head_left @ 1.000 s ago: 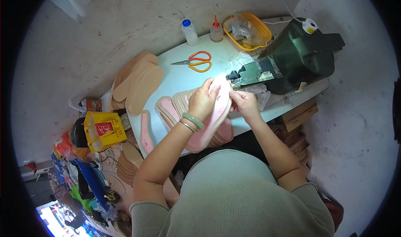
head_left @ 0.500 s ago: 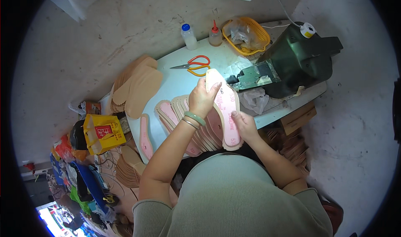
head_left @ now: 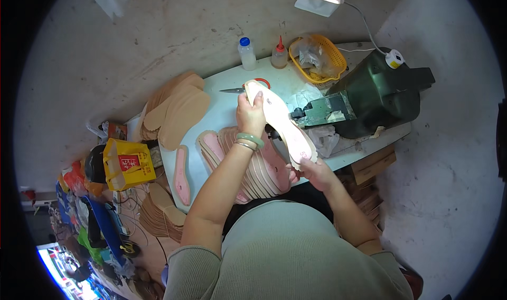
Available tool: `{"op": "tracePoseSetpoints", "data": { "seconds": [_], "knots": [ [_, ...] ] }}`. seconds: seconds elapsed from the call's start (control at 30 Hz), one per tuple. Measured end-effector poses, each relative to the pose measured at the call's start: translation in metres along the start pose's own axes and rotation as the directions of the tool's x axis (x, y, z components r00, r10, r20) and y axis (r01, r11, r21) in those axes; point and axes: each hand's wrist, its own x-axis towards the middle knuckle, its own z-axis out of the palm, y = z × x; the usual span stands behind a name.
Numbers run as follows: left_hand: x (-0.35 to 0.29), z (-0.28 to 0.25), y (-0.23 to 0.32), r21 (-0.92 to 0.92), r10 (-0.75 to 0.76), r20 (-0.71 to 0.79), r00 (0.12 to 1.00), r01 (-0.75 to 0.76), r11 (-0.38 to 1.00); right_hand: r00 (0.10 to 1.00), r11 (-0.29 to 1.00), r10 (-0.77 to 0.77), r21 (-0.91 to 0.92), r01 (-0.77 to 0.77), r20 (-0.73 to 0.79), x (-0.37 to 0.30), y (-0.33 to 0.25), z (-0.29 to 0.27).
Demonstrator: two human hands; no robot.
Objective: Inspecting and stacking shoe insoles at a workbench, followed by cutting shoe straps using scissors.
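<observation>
Between my two hands hangs an insole (head_left: pixel 280 115), pale with a pink-printed heel end and a scalloped lighter layer along its edge. My left hand (head_left: pixel 251 115) pinches its far end, thumb on top. At the near end my right hand (head_left: pixel 317 173) closes round the heel edge, its fingers partly hidden underneath. Beneath and beside the left forearm fans a stack of pink and tan insoles (head_left: pixel 248 165). Scissors (head_left: pixel 232 90) lie just beyond my left hand, partly covered by the held insole. To the right is the arm of a dark green machine (head_left: pixel 380 88).
One narrow pink insole (head_left: pixel 181 176) lies on the white table (head_left: pixel 219 107), near a pile of tan insoles (head_left: pixel 182 115). Along the back stand a blue-capped bottle (head_left: pixel 247 56), a red-tipped bottle (head_left: pixel 280 57) and a yellow basket (head_left: pixel 338 57). A yellow bag (head_left: pixel 119 165) stands left.
The held insole has tilted, its far end shifting left and its heel end right and nearer. My right hand has moved from its side to the heel tip. The scissors are more covered.
</observation>
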Motion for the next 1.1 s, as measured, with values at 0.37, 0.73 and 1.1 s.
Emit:
{"op": "tracePoseSetpoints", "data": {
  "seconds": [0.37,0.73,1.1],
  "knots": [
    [0.05,-0.022,0.044,-0.066,0.364,0.908,0.209,-0.785,0.616,0.954,0.992,-0.123,-0.054,0.112,-0.273,0.064,-0.009,0.029],
    [0.025,-0.045,0.038,0.169,0.283,0.842,0.458,-0.724,0.669,0.932,0.983,-0.132,-0.168,0.078,-0.338,0.07,-0.018,0.018],
    [-0.035,-0.05,0.031,0.288,0.055,0.63,0.774,-0.299,0.91,0.963,0.939,-0.179,-0.328,0.106,-0.202,0.016,0.017,0.021]
  ]
}}
